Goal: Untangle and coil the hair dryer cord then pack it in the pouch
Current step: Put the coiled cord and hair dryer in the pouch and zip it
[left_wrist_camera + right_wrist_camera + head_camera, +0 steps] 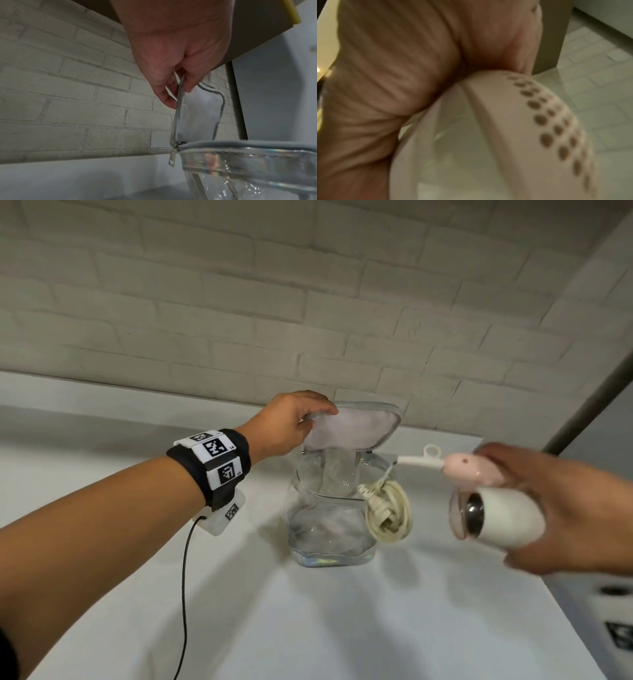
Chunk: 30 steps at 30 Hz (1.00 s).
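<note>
Hair dryer [496, 508]: small, cream barrel with pink folded handle and a white hanging loop, metal nozzle facing the camera. Cord [388, 510] cream, coiled in a loose bundle, hanging below the handle end beside the pouch. Pouch [329, 508]: clear plastic, grey zipper edging, standing upright on the white counter [239, 594], white padded lid [352, 428] flipped up. Left hand [291, 422] pinches the lid's zipper edge, holding it raised. Right hand [561, 508] wraps around the dryer barrel, held in the air just right of the pouch, apart from it. Right hand motion-blurred; its fingertips cut off. Right wrist view blurred, showing only palm and vented dryer shell [530, 128].
</note>
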Tool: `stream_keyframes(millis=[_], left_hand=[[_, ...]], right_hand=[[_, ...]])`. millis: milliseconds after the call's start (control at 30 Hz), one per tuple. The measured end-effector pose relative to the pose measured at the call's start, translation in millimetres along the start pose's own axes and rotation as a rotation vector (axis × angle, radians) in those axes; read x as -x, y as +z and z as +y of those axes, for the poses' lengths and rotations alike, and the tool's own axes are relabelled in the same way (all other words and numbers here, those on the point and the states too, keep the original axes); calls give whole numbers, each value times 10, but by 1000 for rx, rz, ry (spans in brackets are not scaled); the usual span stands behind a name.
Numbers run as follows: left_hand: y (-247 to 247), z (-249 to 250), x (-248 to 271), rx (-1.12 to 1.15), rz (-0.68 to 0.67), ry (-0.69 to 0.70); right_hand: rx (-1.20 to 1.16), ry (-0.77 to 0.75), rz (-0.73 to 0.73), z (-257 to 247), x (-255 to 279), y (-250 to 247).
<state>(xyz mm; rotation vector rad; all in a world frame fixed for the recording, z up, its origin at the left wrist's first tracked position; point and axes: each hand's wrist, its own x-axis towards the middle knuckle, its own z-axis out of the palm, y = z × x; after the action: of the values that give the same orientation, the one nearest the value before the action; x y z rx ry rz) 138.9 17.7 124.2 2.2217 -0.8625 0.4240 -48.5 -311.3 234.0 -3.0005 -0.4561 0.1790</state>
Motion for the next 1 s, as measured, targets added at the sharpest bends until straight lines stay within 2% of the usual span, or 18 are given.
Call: stream_keyframes(millis=[133,233,333,467,667,800,933,1000], left_hand=[[17,13,-3,25,-5,-6],[12,38,-24,30,-11,-3],[17,63,-33,26,-27,-13],[22,98,-15,50,-19,-43],[34,145,-2,83,-33,1],[50,135,1,110,-28,-42],[58,112,1,90,-48,-44],[59,89,7,96,-44,-60]], right_hand=[[183,-28,80,60,-180,-440],[310,-2,53,-72,-437,-569],[474,7,2,-301,-736,-487],[526,-77,-88,-509,-1141,-193],[388,-130,-216,-713,-1679,206],[199,-185,-342,-685,-1827,433],[51,-226,-346,-523,-1867,830],[115,-191,-312,-474,-1877,1014]])
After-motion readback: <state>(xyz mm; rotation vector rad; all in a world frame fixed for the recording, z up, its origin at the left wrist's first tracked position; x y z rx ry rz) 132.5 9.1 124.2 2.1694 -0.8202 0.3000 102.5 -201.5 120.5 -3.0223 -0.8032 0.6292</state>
